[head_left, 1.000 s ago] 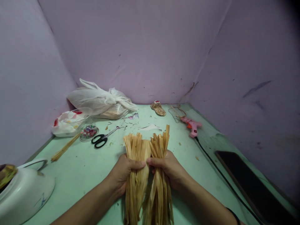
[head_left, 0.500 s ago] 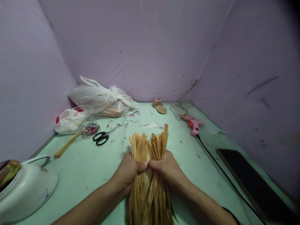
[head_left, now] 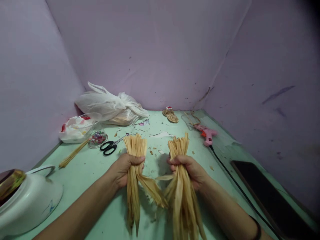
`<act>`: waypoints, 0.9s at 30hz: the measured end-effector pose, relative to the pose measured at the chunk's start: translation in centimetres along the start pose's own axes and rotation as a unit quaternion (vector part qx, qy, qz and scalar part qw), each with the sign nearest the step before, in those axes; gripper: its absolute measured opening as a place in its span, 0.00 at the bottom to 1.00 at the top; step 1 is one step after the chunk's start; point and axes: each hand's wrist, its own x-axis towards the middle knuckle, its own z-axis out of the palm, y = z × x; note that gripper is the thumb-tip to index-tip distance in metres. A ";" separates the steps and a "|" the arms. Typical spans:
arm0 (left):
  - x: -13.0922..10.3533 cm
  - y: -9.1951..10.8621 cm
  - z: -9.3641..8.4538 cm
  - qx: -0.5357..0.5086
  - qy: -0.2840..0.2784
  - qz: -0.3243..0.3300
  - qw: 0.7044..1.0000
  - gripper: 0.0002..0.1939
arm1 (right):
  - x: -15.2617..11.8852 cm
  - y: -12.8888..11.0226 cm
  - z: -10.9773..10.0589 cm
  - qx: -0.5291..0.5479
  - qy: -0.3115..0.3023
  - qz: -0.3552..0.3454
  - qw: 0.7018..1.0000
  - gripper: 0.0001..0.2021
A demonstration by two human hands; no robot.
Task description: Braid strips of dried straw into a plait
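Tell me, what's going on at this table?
A person is holding dry, tan strips: the left hand grips one bundle, and the right hand grips a second bundle. The hands are apart, with loose strips splaying into the gap below them. Farther back on the green table lie black-handled scissors to the left and a pink glue gun to the right.

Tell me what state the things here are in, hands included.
Bare left hand, gripping
Bare right hand, gripping
Left bundle of tan, papery strips, held
Right bundle of tan, papery strips, held
Black-handled metal scissors, lying flat, blades seemingly closed
White translucent plastic bag, knotted shut
Pink plastic glue gun, lying down, power unclear
Black rectangular device, lying flat, face dark
Clear round container, holding colourful beads
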 end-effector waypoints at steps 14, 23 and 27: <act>-0.2 0.8 -0.3 0.035 -0.029 0.042 0.998 0.05 | -2.2 -1.8 -0.9 -0.001 -0.144 -0.140 0.980 0.14; -1.0 -2.2 1.8 0.007 -0.082 0.040 0.996 0.13 | 0.6 2.9 1.1 -0.111 0.010 -0.156 0.981 0.13; -1.3 -3.3 2.3 -0.015 -0.097 0.061 0.993 0.18 | 0.6 3.4 1.0 -0.111 -0.004 -0.172 0.979 0.12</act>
